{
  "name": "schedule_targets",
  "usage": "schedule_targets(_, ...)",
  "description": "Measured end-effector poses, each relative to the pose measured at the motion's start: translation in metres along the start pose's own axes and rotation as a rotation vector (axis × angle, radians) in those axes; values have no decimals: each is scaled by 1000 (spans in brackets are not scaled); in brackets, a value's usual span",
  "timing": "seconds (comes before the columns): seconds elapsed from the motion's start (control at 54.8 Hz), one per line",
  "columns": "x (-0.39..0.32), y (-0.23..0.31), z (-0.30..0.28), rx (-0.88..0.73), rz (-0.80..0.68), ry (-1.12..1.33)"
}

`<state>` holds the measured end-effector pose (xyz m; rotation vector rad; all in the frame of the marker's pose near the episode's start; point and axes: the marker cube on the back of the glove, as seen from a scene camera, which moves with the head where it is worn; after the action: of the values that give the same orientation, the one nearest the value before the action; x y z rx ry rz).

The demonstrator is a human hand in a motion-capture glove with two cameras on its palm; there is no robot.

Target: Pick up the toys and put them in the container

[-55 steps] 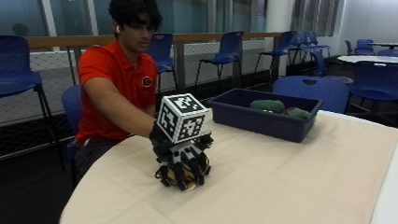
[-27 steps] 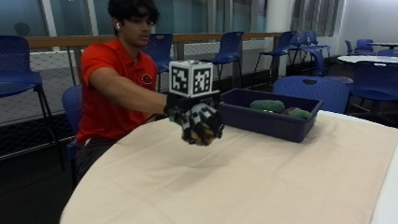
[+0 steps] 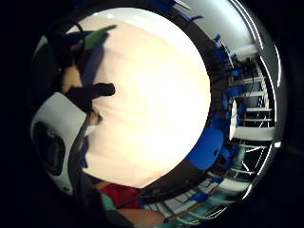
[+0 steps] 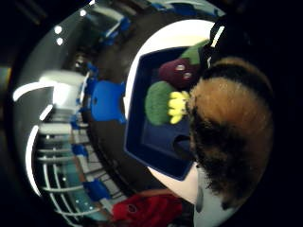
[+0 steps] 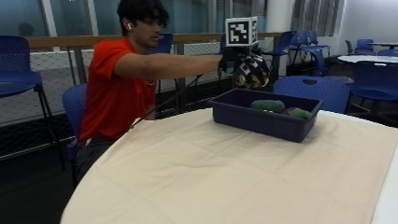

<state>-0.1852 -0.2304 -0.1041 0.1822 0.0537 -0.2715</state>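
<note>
Outside view | right hand [image 5: 249, 70] grip holds brown-black plush toy [image 4: 232, 127] above blue container [image 5: 264, 120] (no readable writing)

furry toy [image 5: 252, 71] mostly hidden by gloved hand [image 5: 239, 63], container [image 4: 156, 137] partly behind it

One navy container [image 5: 264, 122] on one cloth-covered bench [image 5: 236, 182]. Three plush toys inside: two green [image 5: 267, 105] [image 5: 301, 113], one dark purple [image 4: 178, 72]. Fourth toy, brown-and-black [image 4: 230, 126], in one gloved right hand [image 5: 249, 70].
</note>
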Motion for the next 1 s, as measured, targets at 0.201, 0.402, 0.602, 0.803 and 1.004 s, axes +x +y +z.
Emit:
schedule_targets(0.201, -76, -24, 15, -5, -49, 19)
schedule_targets(0.402, -82, -13, 30, -124, -18, -26)
schedule_targets(0.602, -23, 19, 38, -123, -45, 0)
schedule_targets(0.803, 45, 64, 56, -149, 139, -96)
schedule_targets(1.004, 104, 112, 70, -158, 206, -62)
